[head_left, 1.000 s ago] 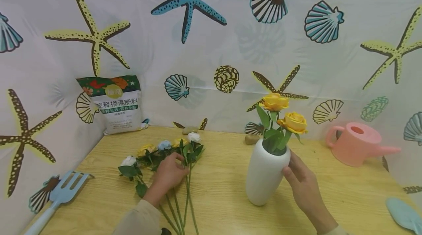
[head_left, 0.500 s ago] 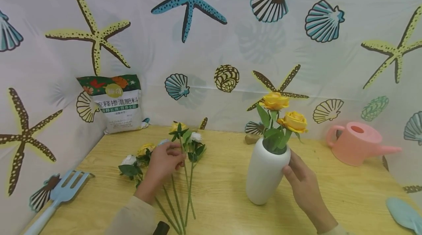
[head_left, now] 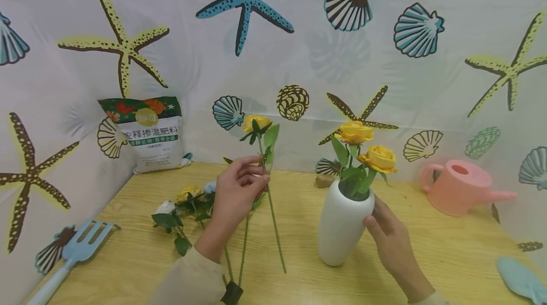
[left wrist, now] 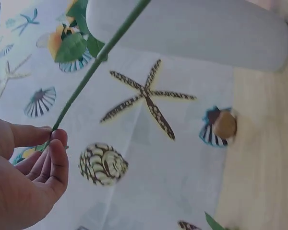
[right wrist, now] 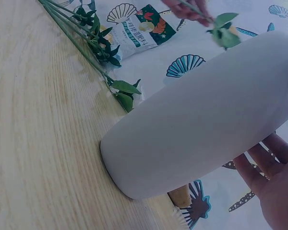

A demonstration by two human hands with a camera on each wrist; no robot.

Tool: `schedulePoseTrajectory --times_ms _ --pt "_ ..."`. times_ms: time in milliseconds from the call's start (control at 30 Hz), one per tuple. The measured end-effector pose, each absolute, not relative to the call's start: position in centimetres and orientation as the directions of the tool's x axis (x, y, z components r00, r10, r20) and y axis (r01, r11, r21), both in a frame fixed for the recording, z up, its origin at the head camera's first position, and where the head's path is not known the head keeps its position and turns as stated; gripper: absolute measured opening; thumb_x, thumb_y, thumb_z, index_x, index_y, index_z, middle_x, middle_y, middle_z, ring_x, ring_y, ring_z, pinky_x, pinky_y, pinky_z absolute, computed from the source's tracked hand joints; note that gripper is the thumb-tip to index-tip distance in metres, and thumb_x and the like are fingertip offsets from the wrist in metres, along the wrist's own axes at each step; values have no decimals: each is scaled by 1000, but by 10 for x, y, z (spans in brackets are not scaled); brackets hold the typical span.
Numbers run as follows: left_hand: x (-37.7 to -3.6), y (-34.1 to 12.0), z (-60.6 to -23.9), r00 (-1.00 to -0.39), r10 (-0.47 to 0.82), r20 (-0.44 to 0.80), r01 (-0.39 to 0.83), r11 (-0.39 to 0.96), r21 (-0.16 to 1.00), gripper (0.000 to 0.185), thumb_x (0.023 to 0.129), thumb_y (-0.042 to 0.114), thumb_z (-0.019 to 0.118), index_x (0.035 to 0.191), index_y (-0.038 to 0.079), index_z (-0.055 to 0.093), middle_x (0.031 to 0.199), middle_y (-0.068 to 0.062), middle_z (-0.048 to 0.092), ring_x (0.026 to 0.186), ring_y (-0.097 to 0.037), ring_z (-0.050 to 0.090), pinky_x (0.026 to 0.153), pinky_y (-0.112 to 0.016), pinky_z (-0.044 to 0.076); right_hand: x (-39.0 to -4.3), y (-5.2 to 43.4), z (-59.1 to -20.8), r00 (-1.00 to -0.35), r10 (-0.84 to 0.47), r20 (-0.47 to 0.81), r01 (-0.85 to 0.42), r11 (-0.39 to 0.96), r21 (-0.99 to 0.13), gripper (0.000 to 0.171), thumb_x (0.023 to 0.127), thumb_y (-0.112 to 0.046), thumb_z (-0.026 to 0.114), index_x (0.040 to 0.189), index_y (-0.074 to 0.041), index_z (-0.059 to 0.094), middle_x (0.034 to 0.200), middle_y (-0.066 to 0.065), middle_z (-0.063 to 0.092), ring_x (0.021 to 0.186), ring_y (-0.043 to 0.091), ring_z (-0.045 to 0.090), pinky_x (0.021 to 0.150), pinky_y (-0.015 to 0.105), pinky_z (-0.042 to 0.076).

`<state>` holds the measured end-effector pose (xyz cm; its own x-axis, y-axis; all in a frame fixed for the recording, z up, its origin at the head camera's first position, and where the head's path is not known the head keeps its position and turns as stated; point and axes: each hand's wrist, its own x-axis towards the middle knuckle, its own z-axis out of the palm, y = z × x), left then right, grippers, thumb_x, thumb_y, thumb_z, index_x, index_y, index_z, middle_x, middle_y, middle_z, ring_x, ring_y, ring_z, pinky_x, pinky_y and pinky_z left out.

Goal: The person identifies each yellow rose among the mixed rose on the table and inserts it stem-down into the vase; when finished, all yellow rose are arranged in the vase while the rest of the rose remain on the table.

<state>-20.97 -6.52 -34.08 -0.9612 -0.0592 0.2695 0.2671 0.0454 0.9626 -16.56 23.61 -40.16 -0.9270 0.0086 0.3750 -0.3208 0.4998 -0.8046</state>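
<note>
My left hand (head_left: 239,186) pinches the stem of a yellow rose (head_left: 256,123) between thumb and fingers, holding it above the table with its lower end pointing down. In the left wrist view the green stem (left wrist: 93,67) runs out from the fingertips. A white vase (head_left: 344,224) stands slightly tilted, with two yellow roses (head_left: 378,158) in its mouth. My right hand (head_left: 393,243) grips the vase's right side, thumb in front and fingers partly hidden behind it. Left of my left hand lie a white rose (head_left: 165,207), a yellow rose (head_left: 188,194) and a blue rose (head_left: 209,187), partly covered.
A fertilizer bag (head_left: 155,141) leans at the back left. At the left edge lies a blue hand fork (head_left: 83,243). A pink watering can (head_left: 459,188) stands back right, a pale blue shovel (head_left: 519,276) front right. Behind the vase is a brown stone (head_left: 325,180).
My left hand has drawn one yellow rose out of the row on the table, lifted it and carried it right towards the vase. My right hand keeps its hold on the vase.
</note>
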Motion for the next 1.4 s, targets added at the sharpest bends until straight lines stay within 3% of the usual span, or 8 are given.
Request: schedulePoseTrajectory --times_ms 267,333,500,567,800,1067,1233,1400 --pt "-217 -32 -311 -916 -69 394 398 -43 916 41 90 -6 70 130 1 61 103 -18 69 71 -6 66 64 -21 56 -166 234 -402 -929 -7 371 -329 479 -814 51 107 -16 50 156 -12 38 153 18 48 137 39 47 103 58 48" --pt "-218 -25 -305 -903 -84 421 427 -69 902 40 91 -6 69 129 -1 60 103 -19 69 70 -5 65 63 -21 56 -167 235 -402 -927 -14 375 -336 474 -814 51 107 -16 50 156 -11 37 153 19 47 137 38 46 103 57 47" --pt "-220 -7 -292 -848 -152 507 526 -128 841 39 91 -7 68 129 -5 58 105 -25 67 71 -2 64 65 -19 55 -167 235 -402 -927 -9 374 -331 487 -808 50 107 -17 50 156 -14 39 152 16 49 133 4 48 102 34 51" --pt "-222 -1 -287 -824 -187 535 562 -141 815 40 91 -7 68 129 -5 58 106 -25 67 73 -2 64 67 -19 55 -167 235 -402 -927 -6 375 -329 489 -808 50 107 -17 50 156 -14 40 152 16 50 131 1 48 102 33 50" --pt "-229 12 -271 -720 -316 618 678 -130 723 39 91 -4 70 128 -4 58 104 -25 68 76 -2 64 70 -21 57 -166 235 -401 -930 -10 367 -325 483 -813 51 107 -16 50 156 -9 38 153 19 47 138 39 46 104 55 46" --pt "-236 17 -270 -682 -334 651 710 -88 699 38 92 -3 69 127 -4 58 107 -27 67 80 -14 66 75 -23 58 -166 235 -400 -936 -8 351 -312 479 -821 52 106 -16 51 156 -9 37 155 19 45 139 41 45 104 55 45" --pt "-236 25 -284 -699 -267 663 699 -60 713 37 91 -3 69 126 -4 58 104 -22 69 83 -29 68 76 -22 57 -166 236 -400 -934 -8 358 -318 479 -818 52 107 -17 51 156 -9 37 154 20 46 139 40 45 105 55 45" --pt "-230 34 -300 -740 -215 637 663 -78 744 38 90 -4 70 126 -4 58 103 -22 70 83 -29 69 75 -21 57 -166 236 -400 -928 -6 372 -327 489 -808 51 107 -17 51 156 -10 38 153 18 48 137 38 46 104 53 46"
